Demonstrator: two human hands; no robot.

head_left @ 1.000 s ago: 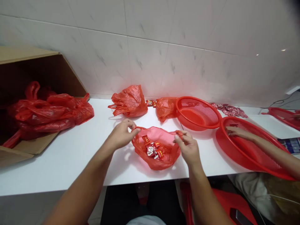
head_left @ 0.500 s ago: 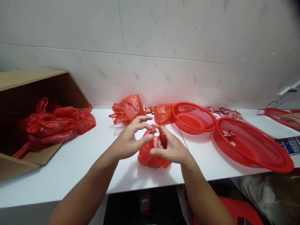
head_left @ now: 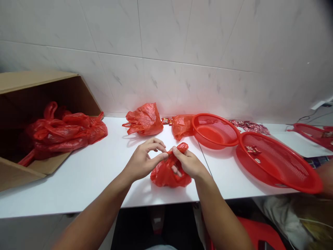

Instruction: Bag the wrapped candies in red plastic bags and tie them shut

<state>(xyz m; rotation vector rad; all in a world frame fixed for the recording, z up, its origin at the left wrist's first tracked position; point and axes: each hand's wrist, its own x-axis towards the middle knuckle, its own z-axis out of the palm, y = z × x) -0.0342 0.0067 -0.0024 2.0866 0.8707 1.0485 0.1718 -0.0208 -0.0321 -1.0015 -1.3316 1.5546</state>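
A red plastic bag [head_left: 166, 175] stands on the white table in front of me, its top drawn up between my hands. My right hand [head_left: 188, 161] grips the bag's handles, thumb on top, with some fingers showing through a handle loop. My left hand [head_left: 148, 156] pinches the same gathered plastic from the other side with thumb and fingertip. What the bag holds is hidden. Behind my hands sit a second red plastic bag [head_left: 144, 119] with its handles to the left and a third red bag [head_left: 182, 125]. Small red packets [head_left: 166, 121] lie between those two.
On the left, a cardboard box [head_left: 39, 81] on its side holds several red bags [head_left: 67, 130]. Two red mesh baskets [head_left: 215, 139] stand at the right, the larger basket [head_left: 283, 170] with a packet [head_left: 252, 150] in it. Another person's hand [head_left: 326, 177] shows at the right edge.
My hands have closed in on the bag's top; the right now grips the handles and the left pinches the plastic. A person's hand has appeared by the larger basket.
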